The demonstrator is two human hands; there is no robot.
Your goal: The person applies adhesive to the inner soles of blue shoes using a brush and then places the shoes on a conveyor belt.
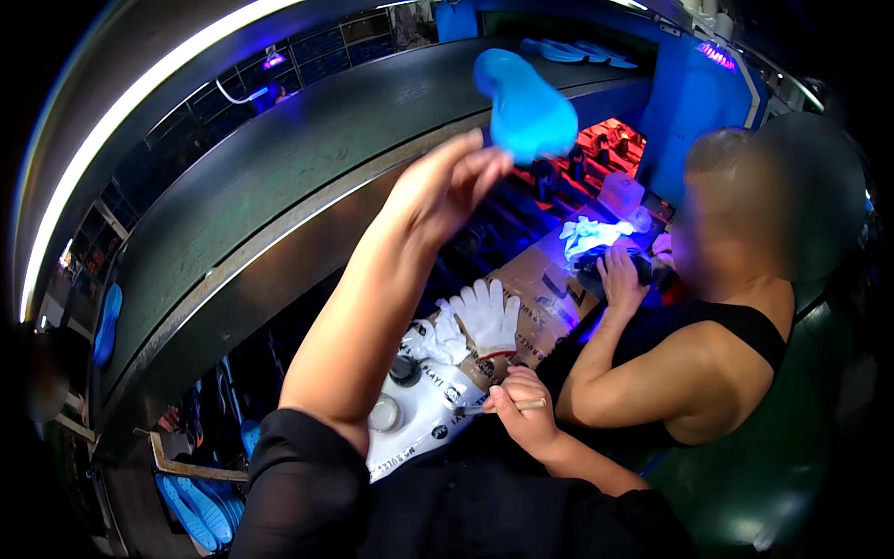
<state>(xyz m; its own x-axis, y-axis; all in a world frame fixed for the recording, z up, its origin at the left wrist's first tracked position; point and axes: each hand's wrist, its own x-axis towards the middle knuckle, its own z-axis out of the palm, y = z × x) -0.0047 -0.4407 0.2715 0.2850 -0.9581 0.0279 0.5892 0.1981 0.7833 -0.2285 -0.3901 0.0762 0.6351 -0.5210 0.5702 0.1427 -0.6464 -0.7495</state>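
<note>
My left hand (456,182) is raised beside the conveyor, its fingertips at the near end of a bright blue shoe sole (531,110). The sole stands out over the belt's edge, slightly blurred. Low in front of me, my right hand (526,410) is closed around a slim brush (473,409), whose bristles point left over a printed white sheet (414,445). On that sheet stand a small open jar (384,413) and a black lid or pot (403,371). A white knit glove (489,317) lies just beyond, beside crumpled white cloth (438,340).
A long dark conveyor belt (279,140) runs across, with blue soles (577,52) at its far end and another sole (107,324) at left. More soles (200,511) are stacked lower left. A co-worker (689,363) sits close on my right, hands on a dark object.
</note>
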